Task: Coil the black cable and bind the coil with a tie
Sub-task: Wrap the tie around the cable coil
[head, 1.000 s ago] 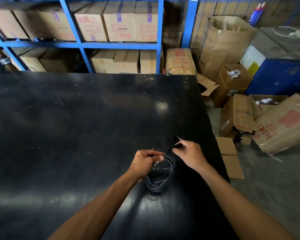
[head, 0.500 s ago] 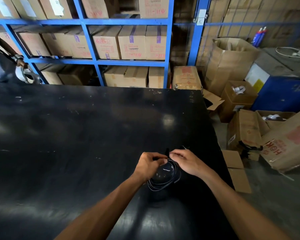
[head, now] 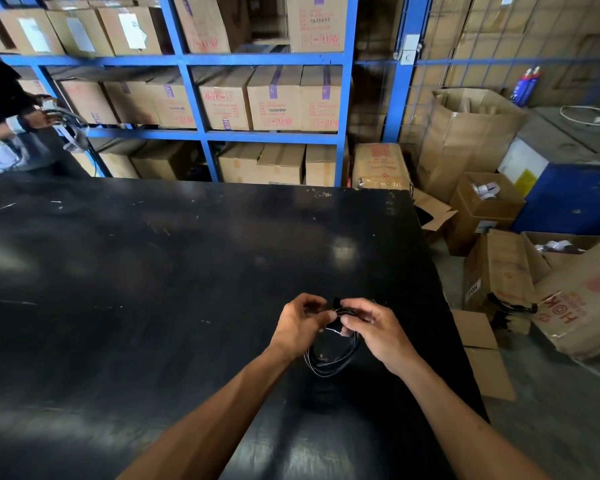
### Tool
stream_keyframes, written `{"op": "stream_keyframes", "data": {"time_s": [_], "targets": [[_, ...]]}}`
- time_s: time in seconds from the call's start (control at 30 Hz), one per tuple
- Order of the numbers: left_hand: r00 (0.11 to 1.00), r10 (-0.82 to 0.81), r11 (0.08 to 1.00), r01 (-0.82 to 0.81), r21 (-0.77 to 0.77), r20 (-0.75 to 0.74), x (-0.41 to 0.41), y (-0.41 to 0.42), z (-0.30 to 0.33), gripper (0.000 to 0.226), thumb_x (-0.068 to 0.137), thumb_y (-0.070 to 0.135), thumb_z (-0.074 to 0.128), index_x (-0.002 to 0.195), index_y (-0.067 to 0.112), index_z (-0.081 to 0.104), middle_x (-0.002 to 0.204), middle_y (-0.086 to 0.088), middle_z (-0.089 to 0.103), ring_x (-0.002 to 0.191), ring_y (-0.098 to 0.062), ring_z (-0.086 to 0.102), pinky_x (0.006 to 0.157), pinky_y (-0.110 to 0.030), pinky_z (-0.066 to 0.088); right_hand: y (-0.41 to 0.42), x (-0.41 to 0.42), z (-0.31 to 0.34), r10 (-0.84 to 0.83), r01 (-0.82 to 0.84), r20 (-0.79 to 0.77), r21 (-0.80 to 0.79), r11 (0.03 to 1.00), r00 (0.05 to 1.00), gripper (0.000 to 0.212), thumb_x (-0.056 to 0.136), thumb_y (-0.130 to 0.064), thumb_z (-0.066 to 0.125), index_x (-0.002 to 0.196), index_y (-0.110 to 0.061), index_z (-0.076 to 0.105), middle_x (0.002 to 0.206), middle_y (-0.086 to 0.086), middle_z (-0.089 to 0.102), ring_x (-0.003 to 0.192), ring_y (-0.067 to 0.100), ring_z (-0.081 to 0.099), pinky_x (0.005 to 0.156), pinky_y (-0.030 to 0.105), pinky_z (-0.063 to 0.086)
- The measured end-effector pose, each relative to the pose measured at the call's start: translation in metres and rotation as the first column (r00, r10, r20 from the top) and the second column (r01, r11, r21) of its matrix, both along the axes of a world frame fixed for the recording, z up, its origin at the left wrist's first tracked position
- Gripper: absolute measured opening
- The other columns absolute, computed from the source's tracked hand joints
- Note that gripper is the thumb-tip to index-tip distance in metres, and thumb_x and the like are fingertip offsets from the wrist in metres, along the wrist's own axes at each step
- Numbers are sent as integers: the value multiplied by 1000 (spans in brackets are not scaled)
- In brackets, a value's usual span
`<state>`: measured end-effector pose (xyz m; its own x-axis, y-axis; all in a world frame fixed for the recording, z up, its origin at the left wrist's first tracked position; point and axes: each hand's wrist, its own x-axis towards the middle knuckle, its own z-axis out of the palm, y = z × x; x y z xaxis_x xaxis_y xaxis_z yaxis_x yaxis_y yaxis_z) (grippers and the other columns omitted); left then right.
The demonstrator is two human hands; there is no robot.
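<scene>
A big black table (head: 153,271) filled most of the view. Behind it stood blue shelves (head: 187,60) full of brown boxes (head: 274,98), and more boxes lay on the floor to the right. Another person (head: 11,116) stood at the far left. Near the table's right edge, the left hand (head: 300,323) and the right hand (head: 374,327) pinched the top of the black cable (head: 329,358), which hung in a round coil between them. A small white bit (head: 333,328) showed at the fingertips; whether it was the tie was too small to tell.

Head camera looks down over table (head: 153,271).
</scene>
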<state>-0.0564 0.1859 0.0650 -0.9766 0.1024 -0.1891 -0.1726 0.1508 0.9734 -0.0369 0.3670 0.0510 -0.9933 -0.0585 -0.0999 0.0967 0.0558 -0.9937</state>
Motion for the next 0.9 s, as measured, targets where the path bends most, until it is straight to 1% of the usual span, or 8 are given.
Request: {"op": "stream_keyframes", "data": {"time_s": [0.17, 0.33, 0.43, 0.53, 0.6, 0.67, 0.77, 0.9], "targets": [[987, -157, 987, 157, 18, 25, -6, -5, 5, 19, 88, 3, 71, 97, 18, 79, 83, -3, 78, 71, -13, 65, 67, -21, 55, 1, 0, 1, 41, -40, -8, 13, 999, 999, 24, 93, 3, 65, 103, -17, 74, 85, 2, 77, 73, 19, 73, 79, 32, 63], [980, -92, 987, 66, 148, 177, -8, -4, 6, 17, 84, -6, 70, 93, 5, 80, 86, -19, 77, 74, -23, 70, 62, -25, 55, 5, -1, 4, 121, -119, -18, 87, 989, 992, 34, 81, -1, 63, 100, -27, 75, 88, 3, 77, 82, 18, 74, 76, 26, 57], [968, -52, 970, -10, 244, 247, -8, -4, 6, 16, 83, -10, 67, 94, -5, 77, 85, -22, 77, 68, -22, 72, 58, -22, 57, 11, 1, 3, 267, -235, -69, 306, 923, 961, 47, 78, -14, 67, 118, -40, 68, 101, -10, 73, 99, 10, 71, 86, 21, 54], [963, -47, 955, -34, 294, 264, -10, -4, 6, 17, 83, -12, 64, 96, -9, 75, 87, -24, 75, 68, -25, 72, 62, -24, 59, 14, 4, 3, 299, -150, -237, 497, 855, 924, 55, 80, -29, 78, 133, -39, 65, 124, -20, 65, 121, 1, 61, 101, 14, 46], [962, -48, 949, -41, 314, 269, -10, -3, 6, 17, 84, -12, 64, 97, -9, 74, 85, -22, 75, 69, -27, 73, 65, -27, 62, 14, 5, 2, 324, -68, -351, 579, 813, 878, 58, 83, -31, 81, 139, -26, 64, 137, -12, 62, 128, 0, 56, 107, 16, 43], [963, -41, 940, -54, 336, 268, -12, 0, 6, 17, 85, -14, 63, 99, -9, 72, 84, -22, 75, 69, -30, 73, 67, -29, 63, 11, 4, 0, 332, 27, -439, 635, 772, 835, 60, 87, -22, 81, 143, -14, 60, 139, -1, 63, 129, 6, 58, 110, 15, 41], [968, -34, 939, -54, 338, 248, -14, 2, 6, 16, 85, -13, 64, 97, -6, 70, 82, -21, 75, 66, -29, 73, 67, -28, 63, 11, 3, 2, 285, 110, -483, 639, 761, 828, 63, 85, -11, 82, 143, -5, 58, 136, 7, 67, 124, 9, 61, 106, 4, 35], [978, -40, 960, -19, 279, 204, -13, -1, 2, 15, 85, -9, 67, 97, -3, 72, 84, -19, 77, 71, -28, 75, 69, -28, 62, 18, 1, 8, 302, 63, -466, 619, 782, 832, 53, 92, -13, 74, 143, -8, 59, 134, 3, 69, 124, 7, 63, 107, 16, 45]]}}
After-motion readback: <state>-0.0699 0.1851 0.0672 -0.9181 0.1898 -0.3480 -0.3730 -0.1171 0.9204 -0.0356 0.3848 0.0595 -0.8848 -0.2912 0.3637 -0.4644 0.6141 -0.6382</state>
